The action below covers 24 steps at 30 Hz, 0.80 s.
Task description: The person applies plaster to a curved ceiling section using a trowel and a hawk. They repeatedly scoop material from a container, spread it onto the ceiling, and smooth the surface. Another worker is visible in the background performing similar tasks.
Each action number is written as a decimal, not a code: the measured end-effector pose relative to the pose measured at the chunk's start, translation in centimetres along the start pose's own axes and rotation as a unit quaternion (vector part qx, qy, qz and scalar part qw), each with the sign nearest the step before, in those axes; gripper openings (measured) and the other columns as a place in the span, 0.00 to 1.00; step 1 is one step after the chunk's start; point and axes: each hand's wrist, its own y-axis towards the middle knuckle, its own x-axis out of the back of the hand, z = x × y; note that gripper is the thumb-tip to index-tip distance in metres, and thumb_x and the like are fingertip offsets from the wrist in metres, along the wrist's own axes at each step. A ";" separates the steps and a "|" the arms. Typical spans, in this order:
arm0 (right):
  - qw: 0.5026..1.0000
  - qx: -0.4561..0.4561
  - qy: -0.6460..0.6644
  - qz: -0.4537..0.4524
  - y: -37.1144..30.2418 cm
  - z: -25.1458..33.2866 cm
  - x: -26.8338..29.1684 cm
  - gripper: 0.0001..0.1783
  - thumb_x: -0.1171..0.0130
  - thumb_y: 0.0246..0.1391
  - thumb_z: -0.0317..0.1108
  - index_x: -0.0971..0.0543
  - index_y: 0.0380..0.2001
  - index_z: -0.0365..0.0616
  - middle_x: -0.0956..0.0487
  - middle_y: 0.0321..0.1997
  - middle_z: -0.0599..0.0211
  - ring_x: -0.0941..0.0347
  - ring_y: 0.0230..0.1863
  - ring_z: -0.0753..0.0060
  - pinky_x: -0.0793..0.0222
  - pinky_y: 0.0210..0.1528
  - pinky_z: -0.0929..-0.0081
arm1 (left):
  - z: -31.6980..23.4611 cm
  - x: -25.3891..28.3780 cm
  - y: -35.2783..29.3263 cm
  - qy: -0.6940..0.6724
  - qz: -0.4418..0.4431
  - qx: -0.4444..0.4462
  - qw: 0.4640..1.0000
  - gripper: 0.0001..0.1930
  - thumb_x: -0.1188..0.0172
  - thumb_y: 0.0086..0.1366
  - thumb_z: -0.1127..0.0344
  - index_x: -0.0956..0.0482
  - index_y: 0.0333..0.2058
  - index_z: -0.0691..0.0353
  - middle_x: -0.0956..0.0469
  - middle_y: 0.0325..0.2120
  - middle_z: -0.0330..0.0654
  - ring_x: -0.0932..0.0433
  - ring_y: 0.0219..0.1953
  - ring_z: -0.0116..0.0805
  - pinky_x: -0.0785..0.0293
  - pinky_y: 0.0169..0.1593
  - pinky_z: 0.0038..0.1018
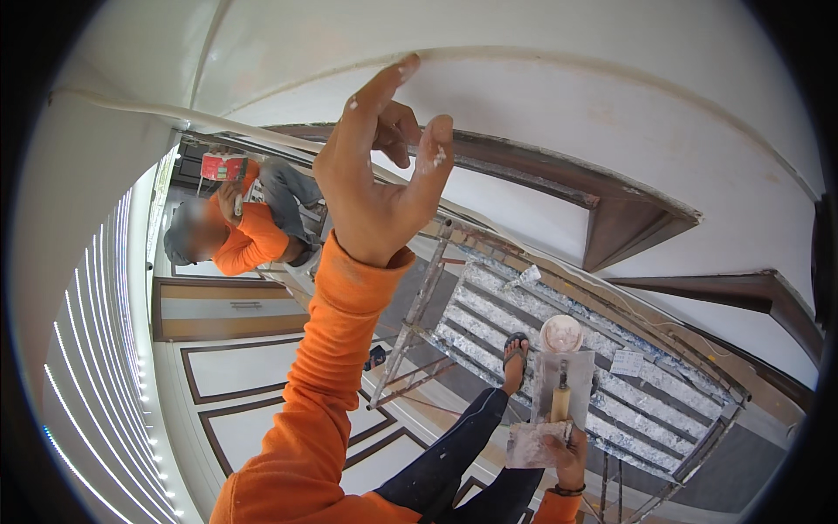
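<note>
My left hand (375, 166) is raised high in front of the white surface (541, 96), its orange sleeve stretched upward. The index finger points out, its tip by the thin line on that surface, the thumb stands apart and the other fingers are curled. White specks dot the skin; nothing is in this hand. Low at the right, my right hand (569, 454) grips a plastering trowel (576, 371) with a wooden handle. A smaller putty-smeared plate (526, 445) lies under the same hand's thumb. Just beyond the trowel stands a round tub (561, 334) of pale putty.
I am up on a scaffold with a splattered slatted platform (489, 301); a sandalled foot (515, 354) rests on it. Dark wooden trim (628, 227) juts from the wall. At left, another person (253, 231) in orange holds a red container (223, 166). A pale hose (175, 110) runs alongside.
</note>
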 end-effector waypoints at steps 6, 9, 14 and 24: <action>1.000 0.001 0.015 -0.027 0.0 0.8 -0.9 0.22 0.35 0.52 0.36 0.26 0.47 0.34 0.24 0.34 0.72 0.30 0.34 0.82 0.34 0.38 0.82 | -0.8 1.6 1.1 0.024 0.112 -0.221 0.969 0.10 0.35 0.52 0.63 0.25 0.18 0.56 0.31 0.11 0.32 0.34 0.14 0.27 0.27 0.48 0.41; 1.000 -0.001 0.002 -0.018 -0.1 0.4 -0.9 0.22 0.35 0.52 0.36 0.26 0.46 0.34 0.23 0.34 0.71 0.29 0.34 0.82 0.34 0.38 0.81 | 0.3 1.7 2.2 0.039 0.132 -0.255 0.957 0.15 0.38 0.55 0.61 0.29 0.13 0.56 0.33 0.09 0.33 0.35 0.13 0.29 0.32 0.57 0.51; 1.000 0.007 0.008 -0.010 0.2 0.3 -0.9 0.21 0.35 0.52 0.36 0.27 0.46 0.34 0.23 0.34 0.71 0.29 0.34 0.81 0.34 0.38 0.81 | 1.2 1.7 2.9 0.069 0.134 -0.276 0.949 0.15 0.36 0.53 0.62 0.29 0.12 0.55 0.33 0.09 0.32 0.34 0.13 0.29 0.32 0.59 0.49; 1.000 0.009 0.006 0.011 0.5 0.0 -1.3 0.21 0.35 0.52 0.36 0.27 0.44 0.35 0.23 0.33 0.71 0.29 0.33 0.81 0.33 0.38 0.80 | 2.8 1.0 2.5 0.068 0.144 -0.292 0.943 0.15 0.36 0.53 0.63 0.30 0.12 0.54 0.34 0.09 0.32 0.33 0.14 0.28 0.33 0.60 0.49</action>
